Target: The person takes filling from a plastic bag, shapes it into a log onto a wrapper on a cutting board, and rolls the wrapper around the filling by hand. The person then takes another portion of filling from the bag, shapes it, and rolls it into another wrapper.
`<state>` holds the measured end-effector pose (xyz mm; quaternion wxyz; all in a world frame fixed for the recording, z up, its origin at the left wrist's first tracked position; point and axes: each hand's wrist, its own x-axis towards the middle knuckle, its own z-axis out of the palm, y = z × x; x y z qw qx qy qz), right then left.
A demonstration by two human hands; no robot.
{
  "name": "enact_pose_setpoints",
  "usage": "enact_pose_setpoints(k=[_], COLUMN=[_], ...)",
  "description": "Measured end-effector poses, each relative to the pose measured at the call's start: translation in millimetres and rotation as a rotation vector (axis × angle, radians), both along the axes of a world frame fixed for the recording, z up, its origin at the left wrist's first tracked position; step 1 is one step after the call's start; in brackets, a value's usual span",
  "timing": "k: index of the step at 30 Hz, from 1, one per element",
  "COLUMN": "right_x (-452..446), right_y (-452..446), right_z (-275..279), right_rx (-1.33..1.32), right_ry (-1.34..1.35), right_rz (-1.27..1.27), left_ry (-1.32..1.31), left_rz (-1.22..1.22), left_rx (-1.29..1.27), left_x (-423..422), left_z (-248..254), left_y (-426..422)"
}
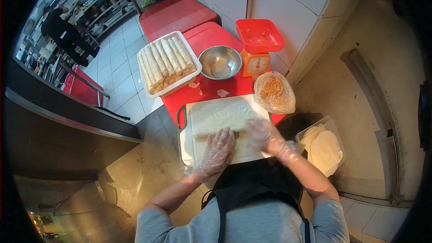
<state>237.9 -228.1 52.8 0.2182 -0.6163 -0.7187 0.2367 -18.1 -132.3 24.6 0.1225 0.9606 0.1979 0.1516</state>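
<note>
My left hand [218, 150], in a clear plastic glove, lies with its fingers stretched out on the near side of a pale, thin wrapper roll [209, 131]. My right hand [265, 136], also gloved, is at the right end of the roll; motion smears its fingers. A thin translucent wrapper sheet [227, 113] seems to spread beyond the roll on the white cutting board [198, 150]. Whatever lies inside the roll is hidden. A plastic bag of orange-brown shredded filling [273, 89] sits just past the board's right corner.
A white tray [180, 86] of stacked rolls [168, 63], a steel bowl [220, 63] and an orange scale [257, 64] with a red pan stand on the red table [216, 91]. To my right, a clear container [343, 155] holds round wrappers [321, 146]. A person [65, 31] stands far left.
</note>
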Motion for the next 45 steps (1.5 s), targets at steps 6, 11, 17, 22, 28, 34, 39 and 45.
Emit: enact_pose_setpoints(k=[6, 11, 17, 22, 28, 34, 39, 45], right_x=[-45, -32, -21, -46, -22, -40, -20, -10], right_y=[38, 42, 66, 63, 79, 76, 85, 107], right_z=[-29, -39, -1, -19, -18, -12, -28, -25], right_rx=[0.459, 0.621, 0.392, 0.691, 0.434, 0.705, 0.619, 0.608], right_ry=[-0.287, -0.304, -0.319, -0.230, -0.110, -0.237, -0.135, -0.242], right_rz=[-0.104, -0.045, -0.006, -0.131, -0.048, -0.120, -0.063, -0.064], left_ry=[0.118, -0.024, -0.254, -0.077, -0.273, -0.105, -0.197, -0.083], left_rz=[0.087, 0.049, 0.079, 0.064, 0.240, 0.107, 0.207, 0.171], left_rx=[-0.033, -0.065, 0.109, -0.027, 0.209, -0.053, 0.179, 0.025], left_x=[20, 18, 38, 39, 55, 52, 63, 73], left_z=[21, 17, 12, 0, 9, 2, 5, -3], left_y=[35, 43, 29, 50, 28, 61, 45, 61])
